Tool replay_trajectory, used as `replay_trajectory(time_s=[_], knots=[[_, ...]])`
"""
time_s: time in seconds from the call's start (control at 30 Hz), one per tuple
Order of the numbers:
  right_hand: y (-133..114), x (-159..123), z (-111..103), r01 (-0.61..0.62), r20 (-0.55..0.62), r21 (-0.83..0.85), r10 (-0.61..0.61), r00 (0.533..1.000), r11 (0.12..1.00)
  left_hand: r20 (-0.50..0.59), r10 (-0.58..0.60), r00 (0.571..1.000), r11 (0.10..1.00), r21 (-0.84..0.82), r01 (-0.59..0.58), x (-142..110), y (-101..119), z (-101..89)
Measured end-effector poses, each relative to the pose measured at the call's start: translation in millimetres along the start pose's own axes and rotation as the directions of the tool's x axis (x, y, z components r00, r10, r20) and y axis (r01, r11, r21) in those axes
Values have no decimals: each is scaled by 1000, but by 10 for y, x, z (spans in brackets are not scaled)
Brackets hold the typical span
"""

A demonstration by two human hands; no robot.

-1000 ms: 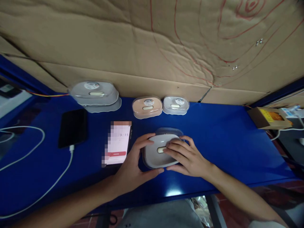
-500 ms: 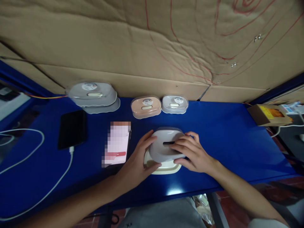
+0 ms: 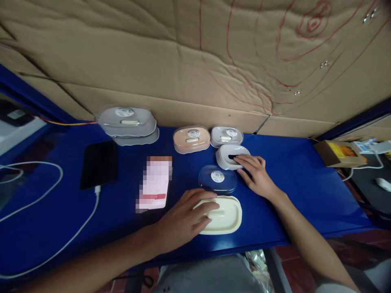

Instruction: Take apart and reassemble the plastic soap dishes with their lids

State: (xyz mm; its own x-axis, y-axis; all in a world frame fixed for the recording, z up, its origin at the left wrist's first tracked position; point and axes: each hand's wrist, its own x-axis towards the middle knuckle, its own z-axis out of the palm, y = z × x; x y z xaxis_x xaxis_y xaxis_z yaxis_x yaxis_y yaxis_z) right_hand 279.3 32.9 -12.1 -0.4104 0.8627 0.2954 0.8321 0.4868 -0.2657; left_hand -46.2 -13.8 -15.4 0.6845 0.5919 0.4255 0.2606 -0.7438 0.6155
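Blue table [image 3: 293,175] (shiny): cream tray [image 3: 229,221] at front edge, clear lid [image 3: 209,185] just behind; peach box [image 3: 181,140] + sm. grey box [image 3: 216,140] side by side at back, lg. grey box [image 3: 113,124] back L; lit phone [image 3: 155,179], blk slab [image 3: 98,165] w/ cable [image 3: 97,197].

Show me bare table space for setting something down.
Free: the table between the right hand and cardboard box; a narrow strip between black device and lit phone. Crowded: the middle, with left hand, cream tray, clear lid and grey box.

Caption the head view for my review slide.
At a blue table, right grip touching a grey slotted cover, left grip over a cream tray.
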Motion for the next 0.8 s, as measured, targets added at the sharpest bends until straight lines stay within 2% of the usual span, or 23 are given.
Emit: replay_trajectory(time_s=[0.1,0.2,0.33,0.4,0.5,0.7,0.8], knots=[[-62,-7,-3,-7,8,-24,7,1000,1000,-90,20,996,999,-43,-24,5,14,-17],[-130,-15,-31,34,16,-35,-34,999,999,-180,-75,981,983,-178,42,11,9,-33],[-278,-48,-86,166,-25,-76,-168,985,983,-345,-260,902,931,-336,140,23,-2,-62],[-393,-75,-107,264,-45,-99,-270,962,959,-388,-338,858,894,-417,164,36,-3,-80],[-575,-106,-114,394,-73,-91,-400,913,915,-405,-432,806,822,-544,167,71,-12,-106],[-765,-120,-118,456,-93,-34,-457,885,889,-414,-528,741,762,-616,200,164,-58,-136],[-856,-178,-185,544,-117,-11,-541,833,839,-364,-621,694,697,-662,276,203,-70,-157]])
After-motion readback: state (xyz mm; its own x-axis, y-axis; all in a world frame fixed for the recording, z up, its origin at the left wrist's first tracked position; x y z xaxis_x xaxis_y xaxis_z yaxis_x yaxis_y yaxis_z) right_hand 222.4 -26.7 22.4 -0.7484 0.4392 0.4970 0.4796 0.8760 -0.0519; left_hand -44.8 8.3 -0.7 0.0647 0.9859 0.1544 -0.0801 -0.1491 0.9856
